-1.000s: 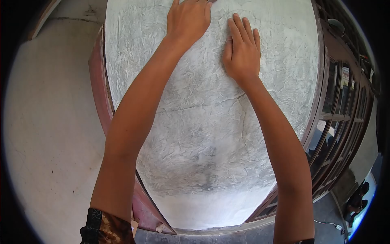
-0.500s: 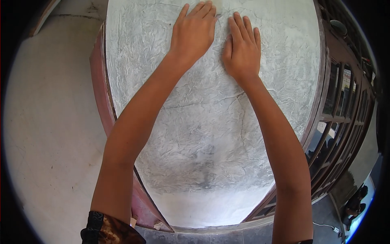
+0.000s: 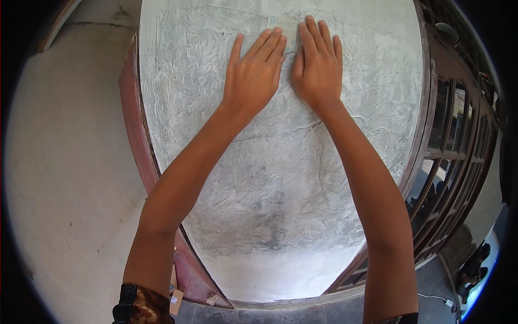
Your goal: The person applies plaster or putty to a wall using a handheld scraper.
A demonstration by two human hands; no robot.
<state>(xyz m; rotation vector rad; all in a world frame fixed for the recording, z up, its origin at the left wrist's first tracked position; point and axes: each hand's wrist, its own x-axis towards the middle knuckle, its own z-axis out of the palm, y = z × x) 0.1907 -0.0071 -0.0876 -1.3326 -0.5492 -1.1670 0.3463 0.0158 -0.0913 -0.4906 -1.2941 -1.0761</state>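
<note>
Against a rough grey plastered wall [image 3: 270,178], my left hand [image 3: 253,73] lies flat with its fingers spread upward. A small pale paper or sticker [image 3: 285,24] with faint greenish writing shows on the wall just above and beside its fingertips. My right hand [image 3: 319,65] also rests flat on the wall, a little to the right, fingers pointing up and slightly apart. The two hands do not touch, and neither one grips anything.
Dark reddish frame edges [image 3: 141,124] border the wall. Brown wooden windows with glass panes [image 3: 431,173] stand at the right. A seated person [image 3: 474,270], a white cable plug [image 3: 448,303] and grey floor tiles [image 3: 259,316] are lower down.
My left hand has slid down the wall, and the pale paper with writing now shows above its fingers. My right hand has shifted very slightly left.
</note>
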